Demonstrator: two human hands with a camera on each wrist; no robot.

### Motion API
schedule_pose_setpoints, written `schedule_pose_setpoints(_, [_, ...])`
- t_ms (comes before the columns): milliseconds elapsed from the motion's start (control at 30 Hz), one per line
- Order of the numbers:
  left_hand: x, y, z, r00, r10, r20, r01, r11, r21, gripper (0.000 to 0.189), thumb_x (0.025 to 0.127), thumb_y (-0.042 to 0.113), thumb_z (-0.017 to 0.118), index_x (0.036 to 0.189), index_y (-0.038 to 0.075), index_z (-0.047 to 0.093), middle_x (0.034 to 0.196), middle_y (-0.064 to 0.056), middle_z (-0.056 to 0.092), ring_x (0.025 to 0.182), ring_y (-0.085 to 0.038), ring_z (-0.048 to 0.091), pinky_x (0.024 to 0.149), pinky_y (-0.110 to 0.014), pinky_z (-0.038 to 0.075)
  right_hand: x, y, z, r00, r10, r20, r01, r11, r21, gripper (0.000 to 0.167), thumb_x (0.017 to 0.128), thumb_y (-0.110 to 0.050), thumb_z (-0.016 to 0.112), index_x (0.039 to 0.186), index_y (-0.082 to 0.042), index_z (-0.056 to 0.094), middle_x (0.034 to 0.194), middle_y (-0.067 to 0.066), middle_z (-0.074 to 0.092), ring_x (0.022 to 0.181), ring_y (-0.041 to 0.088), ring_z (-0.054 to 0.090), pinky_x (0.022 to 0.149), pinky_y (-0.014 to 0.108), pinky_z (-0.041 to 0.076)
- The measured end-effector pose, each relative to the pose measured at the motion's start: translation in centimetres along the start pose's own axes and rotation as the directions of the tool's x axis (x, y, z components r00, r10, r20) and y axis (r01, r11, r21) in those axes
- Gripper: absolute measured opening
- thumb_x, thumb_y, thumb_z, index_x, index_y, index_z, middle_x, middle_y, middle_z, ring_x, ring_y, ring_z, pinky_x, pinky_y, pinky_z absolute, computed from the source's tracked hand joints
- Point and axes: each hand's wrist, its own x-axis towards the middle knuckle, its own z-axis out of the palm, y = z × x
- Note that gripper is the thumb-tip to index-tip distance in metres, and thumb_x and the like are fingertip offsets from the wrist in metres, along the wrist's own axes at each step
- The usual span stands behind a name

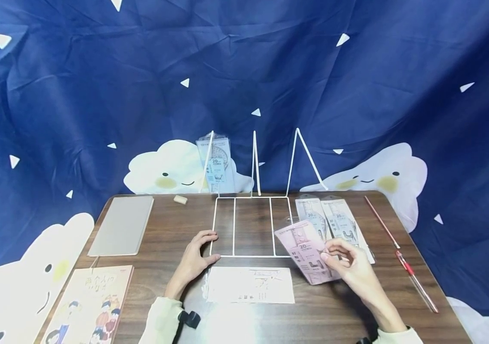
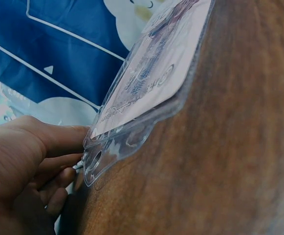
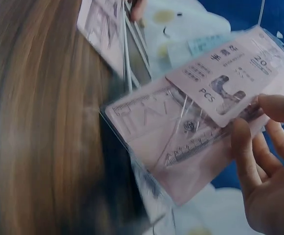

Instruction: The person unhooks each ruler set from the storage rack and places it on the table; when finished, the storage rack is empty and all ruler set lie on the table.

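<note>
My right hand (image 1: 352, 265) pinches a pink ruler set packet (image 1: 302, 251) between thumb and fingers, tilted above the table. Its card, a ruler and a triangle show through clear plastic in the right wrist view. At the left side of a white wire rack (image 1: 244, 256), my left hand (image 1: 194, 255) grips the wire near the front corner. Another ruler set packet (image 1: 250, 285) lies flat in front of the rack; its clear hang tab is right by my left thumb in the left wrist view. A blue ruler set packet (image 1: 222, 167) hangs on the rack's left prong.
Two more packets, one (image 1: 310, 210) beside another (image 1: 341, 222), lie right of the rack. A pencil (image 1: 382, 222) and a red-gripped pen (image 1: 416, 282) line the right edge. At left are a grey slab (image 1: 121, 224), a book (image 1: 87, 306) and a small beige block (image 1: 180, 199).
</note>
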Motion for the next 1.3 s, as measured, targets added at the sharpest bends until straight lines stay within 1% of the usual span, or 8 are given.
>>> schedule_pose_setpoints(167, [0.1,0.2,0.0,1.000,-0.013,0.008,0.013,1.000,-0.009,0.053,0.079,0.007,0.089,0.128,0.000,0.070,0.141,-0.010,0.062,0.136,-0.030,0.055,0.116,-0.049,0.039,-0.2,0.8,-2.8,0.999,-0.033,0.022,0.034,0.999,-0.037,0.020,0.089,0.011,0.073,0.108,0.008,0.066,0.090,0.000,0.070,0.083,0.003,0.066,0.067,0.019,0.057])
schedule_pose_setpoints(267, [0.1,0.2,-0.1,1.000,-0.027,0.012,0.028,1.000,-0.012,0.053,0.080,0.007,0.089,0.129,0.000,0.070,0.141,-0.009,0.062,0.137,-0.029,0.054,0.116,-0.049,0.038,-0.1,1.0,-4.3,0.993,-0.066,0.101,0.074,0.994,-0.078,0.019,0.090,0.011,0.072,0.106,0.002,0.068,0.089,0.003,0.070,0.082,0.006,0.066,0.065,0.020,0.055])
schedule_pose_setpoints(333, [0.0,0.1,-0.1,0.999,-0.033,0.012,0.033,0.999,-0.012,0.054,0.080,0.007,0.089,0.129,0.001,0.070,0.142,-0.008,0.061,0.137,-0.029,0.054,0.117,-0.049,0.038,0.1,1.0,-5.3,0.979,-0.096,0.180,0.116,0.988,-0.104,0.019,0.091,0.010,0.071,0.105,-0.003,0.068,0.088,0.005,0.070,0.080,0.008,0.066,0.062,0.023,0.054])
schedule_pose_setpoints(567, [-0.2,0.3,-0.3,0.999,-0.037,0.007,0.037,0.999,-0.015,0.054,0.079,0.006,0.089,0.129,0.001,0.070,0.142,-0.007,0.061,0.137,-0.030,0.054,0.116,-0.051,0.039,0.9,1.5,-7.2,0.899,-0.065,0.433,0.158,0.971,-0.181,0.015,0.095,-0.002,0.074,0.101,-0.014,0.067,0.085,0.000,0.069,0.077,0.011,0.067,0.062,0.029,0.057])
schedule_pose_setpoints(733, [-0.1,0.4,-0.2,0.999,-0.040,0.015,0.040,0.999,-0.013,0.054,0.080,0.007,0.089,0.130,0.000,0.069,0.142,-0.007,0.061,0.137,-0.030,0.054,0.116,-0.050,0.038,1.3,2.2,-7.8,0.831,-0.145,0.537,0.297,0.932,-0.207,0.021,0.091,-0.001,0.077,0.100,-0.018,0.068,0.083,-0.004,0.067,0.076,0.010,0.065,0.066,0.025,0.055])
schedule_pose_setpoints(867, [0.0,0.4,-0.1,0.999,-0.038,0.015,0.038,0.999,-0.005,0.054,0.080,0.007,0.089,0.129,0.001,0.070,0.142,-0.006,0.061,0.137,-0.030,0.054,0.116,-0.050,0.039,1.4,2.9,-8.0,0.793,-0.141,0.593,0.327,0.919,-0.218,0.022,0.091,-0.001,0.077,0.100,-0.020,0.069,0.080,-0.008,0.066,0.073,0.005,0.062,0.063,0.024,0.053])
schedule_pose_setpoints(1100, [0.0,0.3,-0.1,0.999,-0.031,0.012,0.031,1.000,-0.001,0.054,0.079,0.007,0.089,0.129,0.002,0.070,0.141,-0.006,0.062,0.136,-0.030,0.055,0.115,-0.050,0.039,1.6,4.1,-8.2,0.766,-0.098,0.635,0.308,0.923,-0.229,0.020,0.090,-0.002,0.077,0.100,-0.018,0.070,0.078,-0.009,0.065,0.071,0.002,0.060,0.061,0.023,0.051])
schedule_pose_setpoints(1300, [0.0,0.2,-0.1,0.999,-0.038,0.012,0.038,0.999,0.004,0.054,0.079,0.007,0.090,0.129,0.003,0.070,0.141,-0.005,0.062,0.136,-0.029,0.055,0.115,-0.050,0.040,1.8,5.0,-8.1,0.775,-0.071,0.627,0.271,0.935,-0.230,0.018,0.089,-0.005,0.079,0.100,-0.018,0.072,0.079,-0.008,0.065,0.072,0.004,0.060,0.062,0.024,0.051])
